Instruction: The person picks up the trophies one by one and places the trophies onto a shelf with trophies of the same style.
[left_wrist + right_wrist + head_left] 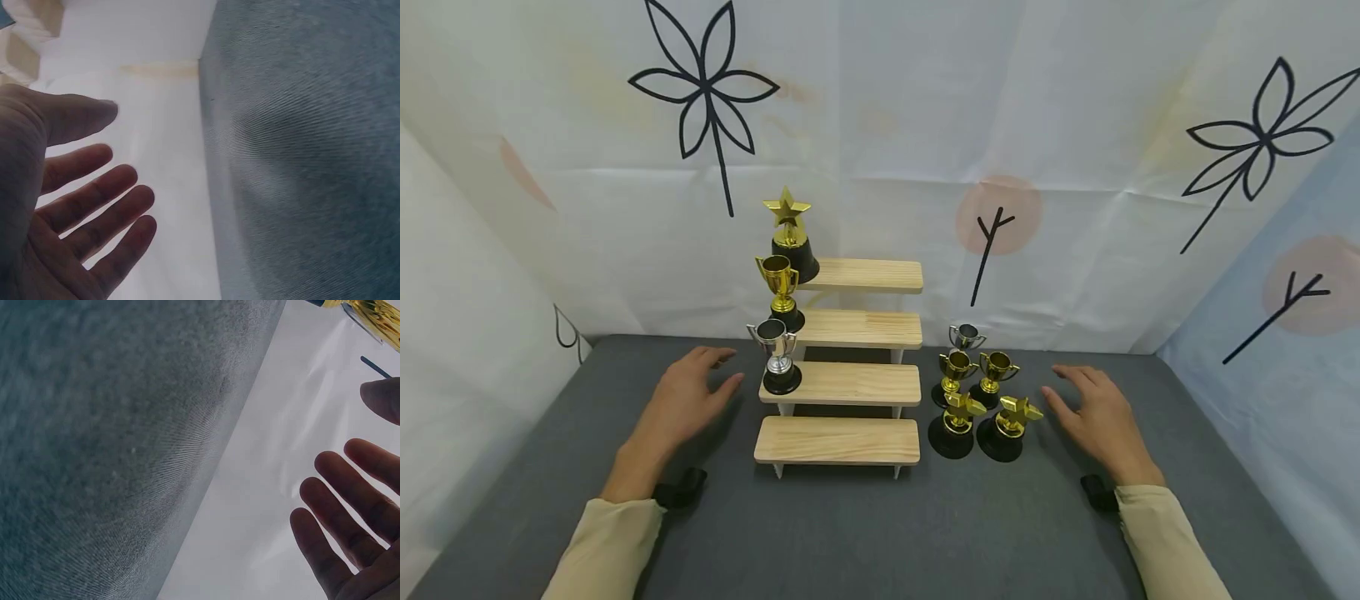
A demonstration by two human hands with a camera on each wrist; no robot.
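Observation:
A four-step wooden riser (842,385) stands mid-table. On its left side are a gold star trophy (791,236) on the top step, a gold cup (781,291) below it and a silver cup (777,356) on the third step. Right of the riser stands a cluster: a silver cup (966,337), two gold cups (957,372) (995,374) and two gold star trophies (952,425) (1004,427). My left hand (688,395) hovers open just left of the riser, fingers spread (94,206). My right hand (1093,412) is open beside the cluster, holding nothing (350,512).
The grey felt tabletop (865,525) is walled by white cloth (887,150) printed with black flowers at the back and both sides. The lowest step of the riser (837,440) carries nothing. Beige sleeves (602,546) cover both forearms.

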